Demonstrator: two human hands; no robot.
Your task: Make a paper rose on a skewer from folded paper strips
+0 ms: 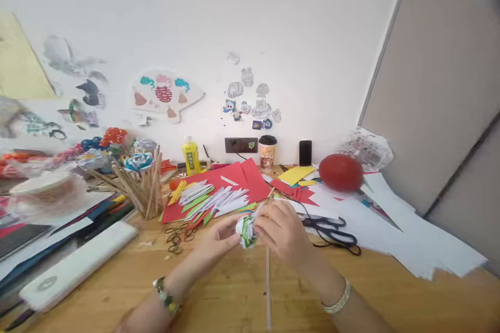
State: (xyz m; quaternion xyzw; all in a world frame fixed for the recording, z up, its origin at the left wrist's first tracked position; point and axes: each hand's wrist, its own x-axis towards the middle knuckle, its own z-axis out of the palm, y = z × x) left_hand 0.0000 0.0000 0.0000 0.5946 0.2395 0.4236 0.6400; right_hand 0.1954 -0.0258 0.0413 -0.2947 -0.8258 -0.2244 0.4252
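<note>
Between my hands, above the wooden table, is a round paper flower point(246, 231) of white and green folded paper. My left hand point(221, 239) grips its left side, with the thumb along the near edge. My right hand point(283, 226) is closed in a pinch at the flower's right side; whatever lies between its fingertips is too small to make out. A thin wooden stick point(271, 193) shows just beyond the right fingers. Folded white and green paper strips point(219, 200) lie behind the flower on red paper sheets point(230, 176). Black rubber bands point(174, 239) lie left of my left hand.
Black-handled scissors point(332, 231) lie right of my right hand, near white paper point(375, 229) and a red balloon point(341, 173). At the back stand a yellow bottle point(191, 156) and a lidded cup point(267, 153). Left are bundled sticks point(146, 192) and a long white box point(78, 265).
</note>
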